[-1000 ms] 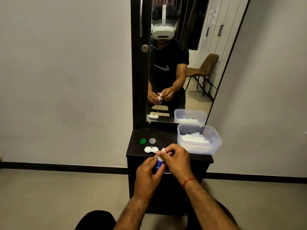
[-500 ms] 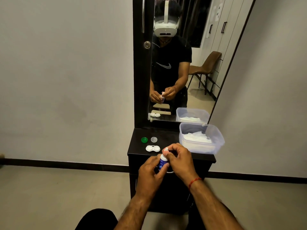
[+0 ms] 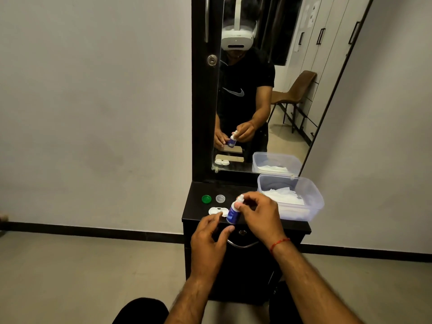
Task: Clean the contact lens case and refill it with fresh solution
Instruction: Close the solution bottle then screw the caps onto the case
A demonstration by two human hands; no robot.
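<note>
A small blue solution bottle [image 3: 232, 213] with a white cap stands tilted near the front edge of the black dresser top [image 3: 198, 206]. My right hand [image 3: 257, 213] pinches the bottle at its cap and neck. Just below and to the left of the bottle, my left hand [image 3: 210, 237] is off it, fingers apart and empty. The white contact lens case [image 3: 216, 211], both wells uncovered, lies on the dresser top just left of the bottle. Behind the case lie its two loose caps, a green cap [image 3: 206, 199] and a clear cap [image 3: 220, 198].
A clear plastic box [image 3: 311, 211] holding white tissues sits on the right of the dresser top. A tall mirror [image 3: 268, 101] stands behind and reflects me and a chair. A drawer handle [image 3: 243, 244] is on the dresser front. Grey walls on both sides.
My left hand has let go of the bottle and dropped slightly away. The right hand now holds the bottle alone, nearer the case.
</note>
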